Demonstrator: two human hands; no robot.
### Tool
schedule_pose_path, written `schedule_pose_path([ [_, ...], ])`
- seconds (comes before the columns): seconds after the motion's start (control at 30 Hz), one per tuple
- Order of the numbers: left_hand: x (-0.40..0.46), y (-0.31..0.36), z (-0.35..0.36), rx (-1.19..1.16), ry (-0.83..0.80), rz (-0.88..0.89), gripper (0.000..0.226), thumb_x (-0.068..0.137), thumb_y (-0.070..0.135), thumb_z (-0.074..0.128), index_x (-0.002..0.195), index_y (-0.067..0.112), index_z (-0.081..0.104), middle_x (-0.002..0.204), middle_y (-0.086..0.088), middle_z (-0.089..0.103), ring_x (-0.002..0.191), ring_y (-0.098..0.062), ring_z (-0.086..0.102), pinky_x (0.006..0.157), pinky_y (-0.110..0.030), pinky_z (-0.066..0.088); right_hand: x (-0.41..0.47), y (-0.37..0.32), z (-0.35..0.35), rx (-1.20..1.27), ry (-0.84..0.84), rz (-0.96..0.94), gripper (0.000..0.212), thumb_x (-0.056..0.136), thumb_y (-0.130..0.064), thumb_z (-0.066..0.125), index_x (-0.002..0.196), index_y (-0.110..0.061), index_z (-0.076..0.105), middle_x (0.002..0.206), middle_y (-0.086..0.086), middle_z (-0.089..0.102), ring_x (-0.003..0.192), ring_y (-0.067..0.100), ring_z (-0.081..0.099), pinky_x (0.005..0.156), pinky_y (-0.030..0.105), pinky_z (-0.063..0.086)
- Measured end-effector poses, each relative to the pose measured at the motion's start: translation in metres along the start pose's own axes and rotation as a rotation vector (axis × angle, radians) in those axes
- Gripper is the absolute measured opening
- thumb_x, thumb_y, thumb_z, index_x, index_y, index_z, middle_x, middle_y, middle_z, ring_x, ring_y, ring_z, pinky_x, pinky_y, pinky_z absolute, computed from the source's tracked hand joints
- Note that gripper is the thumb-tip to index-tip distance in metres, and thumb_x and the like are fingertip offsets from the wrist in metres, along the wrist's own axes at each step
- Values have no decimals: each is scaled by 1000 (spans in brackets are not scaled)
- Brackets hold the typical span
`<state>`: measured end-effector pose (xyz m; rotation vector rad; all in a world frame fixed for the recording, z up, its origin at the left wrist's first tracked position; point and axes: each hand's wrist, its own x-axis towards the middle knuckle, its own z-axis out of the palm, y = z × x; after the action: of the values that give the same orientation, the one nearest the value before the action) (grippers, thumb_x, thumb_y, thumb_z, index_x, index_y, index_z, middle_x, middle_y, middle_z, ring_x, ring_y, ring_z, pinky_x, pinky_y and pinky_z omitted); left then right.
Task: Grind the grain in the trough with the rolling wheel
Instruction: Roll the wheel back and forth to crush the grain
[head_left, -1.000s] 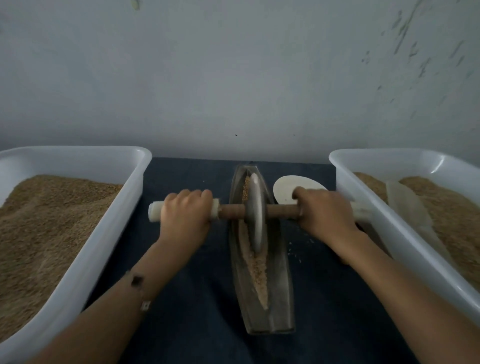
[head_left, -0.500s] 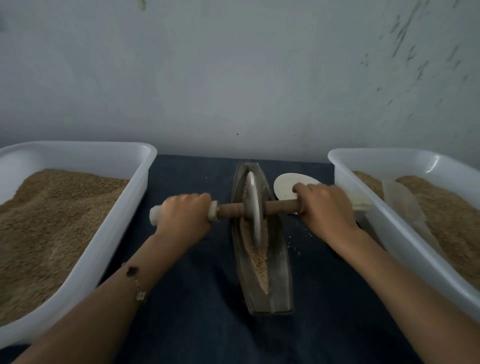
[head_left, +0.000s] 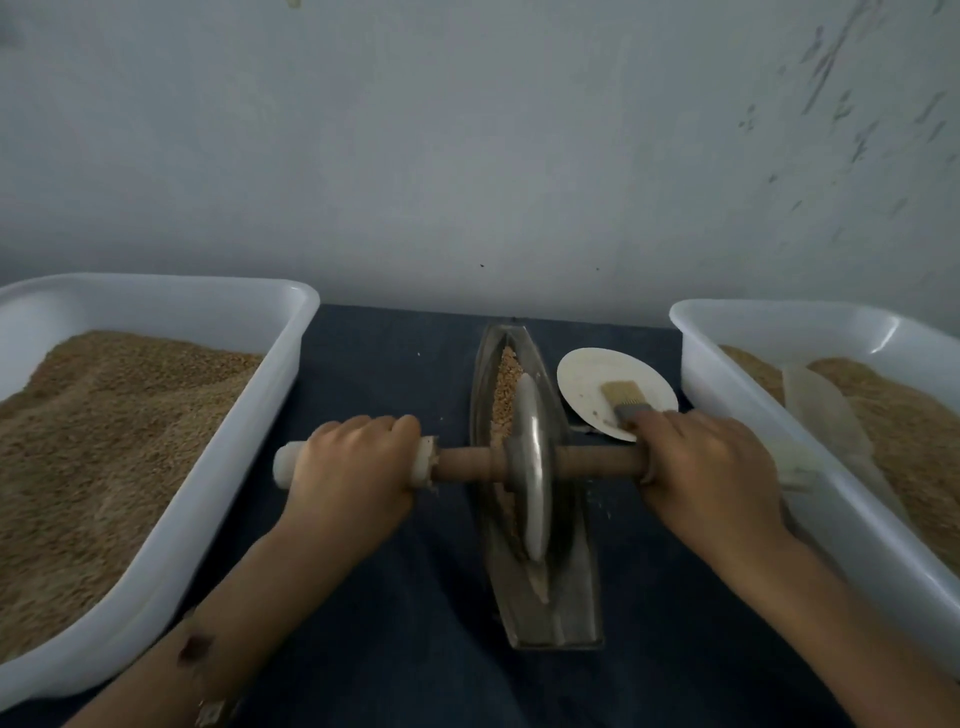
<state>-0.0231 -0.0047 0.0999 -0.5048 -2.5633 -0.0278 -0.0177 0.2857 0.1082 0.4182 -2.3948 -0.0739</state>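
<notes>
A boat-shaped metal trough (head_left: 579, 597) lies lengthwise on the dark blue cloth, with crushed grain (head_left: 504, 389) along its groove. A metal wheel (head_left: 531, 467) stands on edge in the trough, near its middle. A wooden axle (head_left: 597, 461) runs through the wheel, with white grips at both ends. My left hand (head_left: 353, 467) grips the left end of the axle. My right hand (head_left: 711, 467) grips the right end. The grain under the wheel is hidden.
A white tub (head_left: 244, 415) heaped with grain stands at the left. A second white tub (head_left: 753, 410) with grain and a pale scoop (head_left: 826, 415) stands at the right. A small white plate (head_left: 587, 384) with a brush (head_left: 626, 400) lies beside the trough's far end. A grey wall rises behind.
The wheel has rolled toward me along the trough, and both hands came with it. The plate and brush, hidden behind my right hand before, now show.
</notes>
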Motion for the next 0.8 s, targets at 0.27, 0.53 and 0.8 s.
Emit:
schedule_pose_path([
  [0.27,66,-20,40,81,-95,-226,21,81,18,59,78,21,38,81,2,57,69,-15,42,65,-31,30,76,14,61,-148,-200,114,14,78,-12,58,91,-16,58,78,3,63,70,25,57,57,30,28],
  [0.53,56,-15,32,66,-183,-236,17,84,23,56,81,22,39,83,3,57,69,-15,43,67,-31,33,66,10,46,-129,-154,83,13,72,-7,62,76,-15,53,66,4,58,56,23,39,55,30,25],
  [0.8,-9,6,-28,72,2,85,40,53,22,84,62,19,45,54,3,51,46,-18,48,47,-26,30,1,-1,-20,68,-104,-39,27,53,-6,80,75,-14,66,61,2,62,51,26,58,44,31,44],
])
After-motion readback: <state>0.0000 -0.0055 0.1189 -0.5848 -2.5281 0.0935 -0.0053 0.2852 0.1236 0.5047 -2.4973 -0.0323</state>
